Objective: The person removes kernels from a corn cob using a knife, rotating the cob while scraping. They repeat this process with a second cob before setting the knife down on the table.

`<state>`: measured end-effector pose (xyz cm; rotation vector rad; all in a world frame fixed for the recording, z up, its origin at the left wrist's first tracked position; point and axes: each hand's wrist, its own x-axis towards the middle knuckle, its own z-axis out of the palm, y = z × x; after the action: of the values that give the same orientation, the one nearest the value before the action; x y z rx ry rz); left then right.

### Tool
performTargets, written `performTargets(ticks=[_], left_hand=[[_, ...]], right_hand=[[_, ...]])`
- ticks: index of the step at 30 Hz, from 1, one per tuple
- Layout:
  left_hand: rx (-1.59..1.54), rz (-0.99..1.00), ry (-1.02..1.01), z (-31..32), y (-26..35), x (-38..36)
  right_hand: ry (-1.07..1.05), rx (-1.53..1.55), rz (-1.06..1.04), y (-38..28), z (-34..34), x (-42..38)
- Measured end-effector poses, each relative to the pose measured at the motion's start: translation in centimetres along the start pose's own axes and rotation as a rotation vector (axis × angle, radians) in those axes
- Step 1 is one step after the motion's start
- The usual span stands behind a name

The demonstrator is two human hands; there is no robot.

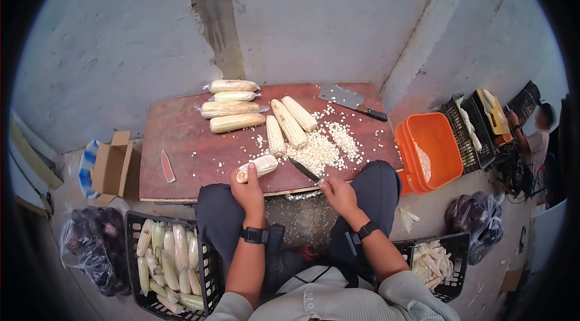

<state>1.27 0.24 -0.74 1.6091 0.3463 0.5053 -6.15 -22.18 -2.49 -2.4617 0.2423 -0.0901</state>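
My left hand (248, 191) grips a pale corn cob (261, 166) lying at the near edge of the brown wooden board (181, 134). My right hand (338, 194) holds a small dark knife (304, 170), its blade pointing up and left toward the cob. Just beyond the blade lies a heap of cut white kernels (320, 149). Three bare cobs (289, 123) lie side by side behind that heap. Several wrapped cobs (232, 106) are stacked at the far middle of the board.
A cleaver (350, 100) and a small red-handled blade (167, 166) lie on the board. An orange tub (430, 150) stands at the right. Black crates hold cobs (169, 260) at left and husks (432, 260) at right. A cardboard box (112, 164) and dark bags flank them. A person (534, 137) sits far right.
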Motion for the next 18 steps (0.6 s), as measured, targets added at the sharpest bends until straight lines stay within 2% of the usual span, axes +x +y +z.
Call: performTargets(ticks=[4, 8, 10, 13, 18], left_hand=[[0.062, 0.017, -0.083, 0.1, -0.4, -0.4], [0.281, 0.113, -0.237, 0.0, -1.0, -0.6], [0.346, 0.200, -0.293, 0.0, 0.8, -1.2], [0.453, 0.293, -0.385, -0.1, 1.2, -1.6], [0.477, 0.323, -0.489, -0.4, 0.5, -1.9]], right_hand=[[-0.087, -0.013, 0.106, 0.3, 1.3, -1.4], [0.004, 0.100, -0.036, -1.1, 1.2, -1.8], [0.039, 0.141, -0.092, -3.8, 0.0, -1.7], [0.056, 0.040, -0.207, -6.1, -0.8, -1.9], [-0.022, -0.080, -0.203, -7.0, 0.3, -3.0]])
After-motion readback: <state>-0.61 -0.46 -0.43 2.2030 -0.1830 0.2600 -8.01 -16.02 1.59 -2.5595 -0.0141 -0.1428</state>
